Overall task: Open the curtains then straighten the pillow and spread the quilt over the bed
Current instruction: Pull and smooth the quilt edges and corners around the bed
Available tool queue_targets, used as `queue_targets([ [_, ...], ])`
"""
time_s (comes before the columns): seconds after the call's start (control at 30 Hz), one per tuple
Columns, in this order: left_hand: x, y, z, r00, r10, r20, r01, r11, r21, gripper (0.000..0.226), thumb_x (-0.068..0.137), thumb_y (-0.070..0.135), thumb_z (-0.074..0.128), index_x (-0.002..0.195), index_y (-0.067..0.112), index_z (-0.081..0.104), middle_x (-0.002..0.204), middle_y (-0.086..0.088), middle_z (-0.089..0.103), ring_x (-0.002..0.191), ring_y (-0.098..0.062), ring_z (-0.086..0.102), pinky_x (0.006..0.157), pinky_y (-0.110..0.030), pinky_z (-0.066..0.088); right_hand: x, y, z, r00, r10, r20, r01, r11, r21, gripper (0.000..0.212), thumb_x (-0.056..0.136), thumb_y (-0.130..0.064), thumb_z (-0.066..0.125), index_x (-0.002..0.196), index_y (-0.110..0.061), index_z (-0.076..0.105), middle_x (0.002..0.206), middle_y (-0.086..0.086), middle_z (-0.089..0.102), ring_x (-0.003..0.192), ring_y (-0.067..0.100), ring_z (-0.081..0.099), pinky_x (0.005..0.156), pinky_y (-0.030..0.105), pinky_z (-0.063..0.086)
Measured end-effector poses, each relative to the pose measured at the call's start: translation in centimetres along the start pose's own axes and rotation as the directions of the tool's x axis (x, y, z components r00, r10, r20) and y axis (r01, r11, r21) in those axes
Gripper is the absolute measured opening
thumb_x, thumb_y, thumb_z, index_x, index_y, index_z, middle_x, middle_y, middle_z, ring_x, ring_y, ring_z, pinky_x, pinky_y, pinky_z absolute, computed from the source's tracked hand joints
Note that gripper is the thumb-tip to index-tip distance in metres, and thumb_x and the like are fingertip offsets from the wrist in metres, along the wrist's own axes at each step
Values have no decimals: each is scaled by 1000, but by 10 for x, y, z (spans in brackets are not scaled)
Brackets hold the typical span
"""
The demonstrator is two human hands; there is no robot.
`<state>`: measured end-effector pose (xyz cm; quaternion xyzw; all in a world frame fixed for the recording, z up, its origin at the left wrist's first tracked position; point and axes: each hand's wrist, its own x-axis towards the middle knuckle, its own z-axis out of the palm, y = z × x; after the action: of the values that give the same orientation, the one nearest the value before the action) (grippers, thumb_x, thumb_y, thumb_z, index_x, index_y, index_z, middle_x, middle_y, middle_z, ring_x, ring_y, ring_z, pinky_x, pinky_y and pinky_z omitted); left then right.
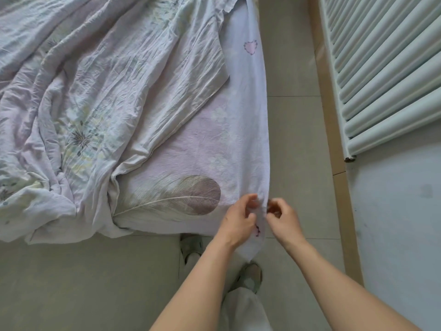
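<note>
Both hands are working the bed sheet corner [260, 235] at the bed's foot: left hand [239, 219] and right hand [281, 217] are pinching it. Quilt [95, 96] is lying bunched left, half-spread. Risk: tugging is dragging the sheet askew, slipping from the pinch.

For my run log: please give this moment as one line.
stage: sheet corner | left hand: pinches sheet | right hand: pinches sheet | quilt: bunched, unspread

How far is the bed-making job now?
Done: nothing clearly; curtains and pillow are out of view. In hand: the left hand and right hand pinch the bed sheet at the bed's corner. Left: the quilt lies crumpled, not spread.
</note>
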<state>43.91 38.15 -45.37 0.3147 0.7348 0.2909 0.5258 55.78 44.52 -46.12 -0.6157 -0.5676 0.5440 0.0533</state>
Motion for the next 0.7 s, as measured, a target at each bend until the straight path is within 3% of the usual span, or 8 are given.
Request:
queue_targets([
  [0.1,9,6,2,991,-22,-133,32,997,70,33,90,13,52,121,20,61,108,4,70,102,-14,64,92,-36,52,17,-30,-1,984,-77,-161,94,991,98,6,87,-10,60,91,-15,62,84,-3,65,76,12,59,70,20,47],
  [0.17,13,13,5,976,-12,-215,53,982,183,19,88,21,58,105,19,65,96,5,70,93,-16,65,85,-36,52,29,-43,1,986,-43,-162,39,999,-26,10,89,-28,60,86,-18,60,80,-6,64,77,15,60,72,32,48],
  [0.27,21,23,9,956,-43,-289,125,954,271,13,84,30,62,91,19,64,87,4,69,86,-19,64,78,-36,52,45,-53,1,993,2,-122,-26,980,-198,20,87,-22,56,68,-17,52,66,-3,57,69,24,55,66,35,46],
  [0.33,25,26,9,963,-65,-262,139,951,275,17,85,35,62,96,22,66,93,4,71,90,-18,65,81,-34,53,54,-48,-5,987,42,-154,-82,961,-263,27,85,-12,52,61,-15,42,61,1,48,67,28,47,62,34,40],
  [0.43,22,32,5,997,-50,-58,58,987,151,28,87,34,62,112,23,66,100,4,72,93,-13,67,84,-34,55,62,-36,-8,954,156,-255,-216,950,-226,21,83,-9,50,63,-13,45,66,5,52,70,30,51,65,35,42],
  [0.53,19,27,-11,994,8,-107,5,992,125,27,89,28,59,115,24,66,99,8,70,84,-8,65,79,-30,55,63,-37,2,941,199,-273,-266,935,-234,12,84,-10,49,72,-15,50,76,6,58,77,31,55,70,36,45],
  [0.6,22,17,-30,967,36,-253,6,986,164,28,90,23,57,117,23,64,103,8,64,84,-8,61,76,-28,52,63,-43,6,921,108,-374,-214,943,-255,8,84,-10,51,89,-16,52,95,6,60,90,33,57,75,38,44],
  [0.7,31,4,-63,891,52,-451,51,976,214,29,90,21,58,119,21,63,109,4,53,96,-15,55,82,-31,49,63,-70,23,877,-209,-433,80,952,-297,17,85,-8,52,99,-17,50,99,4,59,88,27,56,69,34,42],
])
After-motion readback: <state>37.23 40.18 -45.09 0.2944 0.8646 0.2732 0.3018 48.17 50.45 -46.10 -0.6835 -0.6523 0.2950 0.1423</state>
